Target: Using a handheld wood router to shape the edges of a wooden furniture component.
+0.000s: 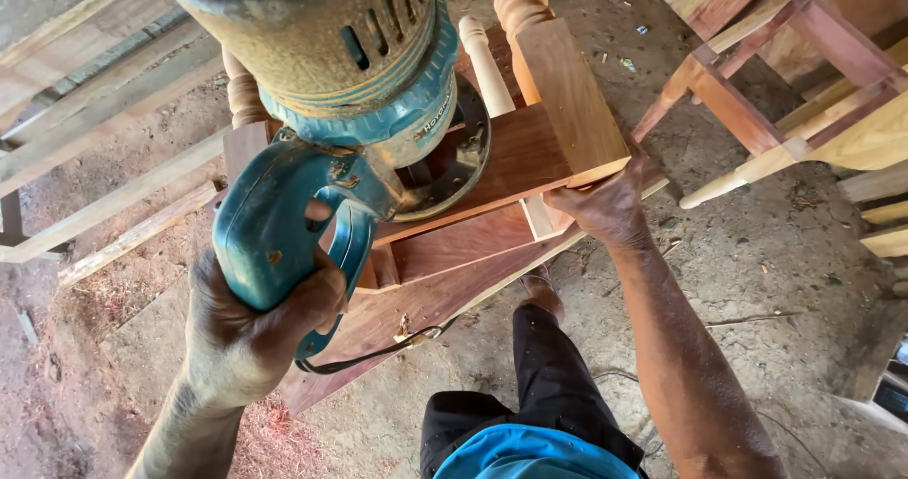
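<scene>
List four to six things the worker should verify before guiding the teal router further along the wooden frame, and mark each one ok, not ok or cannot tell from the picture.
1. Left hand wrapped fully around the router handle: ok.
2. Right hand bracing the square wooden leg, away from the router base: ok.
3. Router base plate sitting flat on the reddish board: cannot tell, the motor body hides most of it.
4. Black power cord clear of the cutting path: ok, it hangs below the frame edge.
5. Frame clamped or fixed down: cannot tell; no clamp shows.
6. Cutter bit condition: cannot tell, hidden.
</scene>
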